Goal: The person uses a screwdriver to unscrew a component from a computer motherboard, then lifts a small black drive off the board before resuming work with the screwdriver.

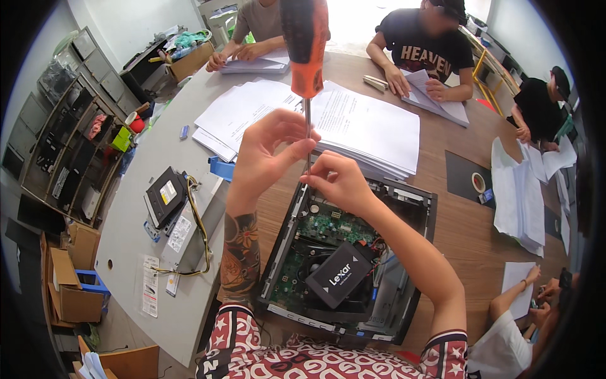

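Pinching a thin screwdriver shaft (308, 123) just above an opened small desktop computer case (404, 303), with left hand (268, 148) and right hand (338, 183) pressed close together, fingertips of both closed around the steel near its lower end; orange-and-black handle (305, 44) standing upright and free, well above both hands. Lying below, inside the case: green motherboard (328, 224) and a loose black solid-state drive (341, 273) resting tilted over the fan area. Cannot tell whether the tip sits in a screw, being hidden behind the fingers. Judging the risk: with the heavy handle unsupported, likely to tip and swing the point off its mark, scratching the board or dropping a small screw among the components; the unfastened drive could also slide if the case is nudged. Lying further left on the grey part of the table (136, 234): a removed optical drive (165, 196) beside a power supply with yellow cabling (201, 227). Beyond the hands, thick stacks of printed paper (372, 129) on the wooden half of the table. Farther out, other people sorting sheets around the rim, metal shelving (76, 145) along the left wall, cardboard boxes (72, 278) on the floor.
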`<state>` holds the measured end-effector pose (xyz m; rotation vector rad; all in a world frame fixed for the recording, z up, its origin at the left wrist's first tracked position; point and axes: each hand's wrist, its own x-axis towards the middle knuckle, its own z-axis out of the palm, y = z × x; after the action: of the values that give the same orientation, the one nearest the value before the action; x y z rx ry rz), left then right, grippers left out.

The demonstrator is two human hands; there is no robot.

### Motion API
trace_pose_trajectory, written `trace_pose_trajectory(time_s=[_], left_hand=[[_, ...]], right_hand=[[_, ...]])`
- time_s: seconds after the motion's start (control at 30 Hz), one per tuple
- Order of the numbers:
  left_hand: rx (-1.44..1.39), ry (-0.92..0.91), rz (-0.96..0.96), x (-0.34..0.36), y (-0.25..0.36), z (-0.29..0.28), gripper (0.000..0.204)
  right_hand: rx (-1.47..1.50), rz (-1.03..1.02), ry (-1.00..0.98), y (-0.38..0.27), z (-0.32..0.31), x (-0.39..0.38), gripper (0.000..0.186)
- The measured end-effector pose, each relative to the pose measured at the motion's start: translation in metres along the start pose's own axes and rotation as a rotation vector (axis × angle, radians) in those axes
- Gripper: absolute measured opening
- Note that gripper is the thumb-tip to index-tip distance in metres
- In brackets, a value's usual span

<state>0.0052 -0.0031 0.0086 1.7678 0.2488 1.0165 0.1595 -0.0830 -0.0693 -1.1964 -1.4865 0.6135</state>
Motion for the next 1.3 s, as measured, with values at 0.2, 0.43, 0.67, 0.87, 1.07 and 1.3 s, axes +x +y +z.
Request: trace_pose_trajectory(time_s=[0.2, 0.43, 0.67, 0.87, 1.07, 1.3], left_hand=[[-0.055, 0.033, -0.013, 0.002, -0.015, -0.018, 0.026], [0.014, 0.061, -0.056, -0.003, 0.012, -0.01, 0.022], [0.03, -0.003, -0.076, -0.001, 0.002, -0.008, 0.013], [-0.037, 0.086, -0.075, -0.003, 0.003, -0.014, 0.026], [-0.115, 0.01, -0.049, -0.003, 0.0, -0.015, 0.03], [-0.036, -0.012, -0.016, -0.003, 0.001, -0.014, 0.03]], right_hand=[[0.015, 0.035, 0.048, 0.003, 0.001, -0.002, 0.023], [0.036, 0.106, -0.045, 0.0, 0.002, -0.005, 0.019], [0.034, -0.08, -0.041, 0.004, 0.0, -0.006, 0.012], [-0.008, -0.025, -0.035, 0.001, 0.001, -0.007, 0.015], [-0.007, 0.033, -0.019, 0.0, 0.006, -0.008, 0.027], [-0.019, -0.007, -0.036, 0.001, 0.007, -0.008, 0.021]])
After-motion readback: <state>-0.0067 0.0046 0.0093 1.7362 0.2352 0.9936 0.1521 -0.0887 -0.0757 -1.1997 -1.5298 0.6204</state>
